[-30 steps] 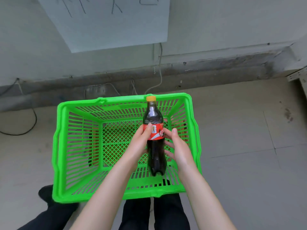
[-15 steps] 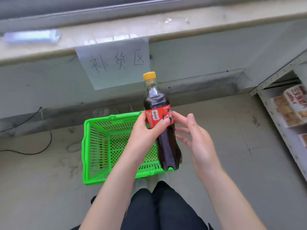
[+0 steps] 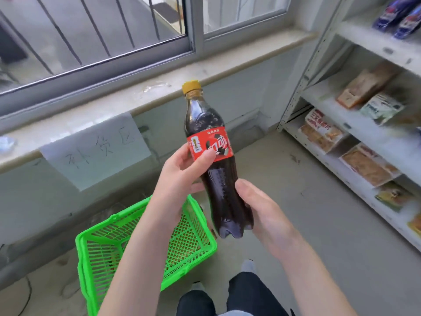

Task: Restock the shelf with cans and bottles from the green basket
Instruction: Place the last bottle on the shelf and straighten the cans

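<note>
Dark cola fills the bottle (image 3: 210,156), held upright in the air above the basket (image 3: 145,242). The left hand (image 3: 180,176) is wrapped tight around its red label, and the right hand (image 3: 262,208) cups its bottom. It looks like the carrying step; next it needs a free spot on the shelf (image 3: 364,137) to the right

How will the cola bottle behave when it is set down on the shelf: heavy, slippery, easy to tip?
The cola bottle looks nearly full, so probably heavy for its size. It is tall and narrow, so it may tip if set down tilted. Both the left hand and right hand hold it, which suggests smooth plastic.
</note>
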